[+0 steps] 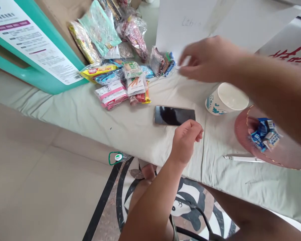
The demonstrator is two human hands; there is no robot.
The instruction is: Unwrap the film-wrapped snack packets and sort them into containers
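Note:
My left hand [187,137] hovers just above the table edge with its fingers curled in, right by a black phone [175,115] that lies flat on the pale cloth; nothing shows in it. My right hand [208,60] reaches across the table toward a small pack of wrapped sweets [163,63]. Its fingers are blurred and pinched together near the pack and a white sheet [185,23]; I cannot make out whether they hold anything.
A pile of snack packets [115,77] lies at the far left of the table beside a teal plastic stool [32,73]. A white paper cup [227,98] stands near a pink plate [288,154] with blue-wrapped sweets [264,134]. A bottle [117,157] is on the floor.

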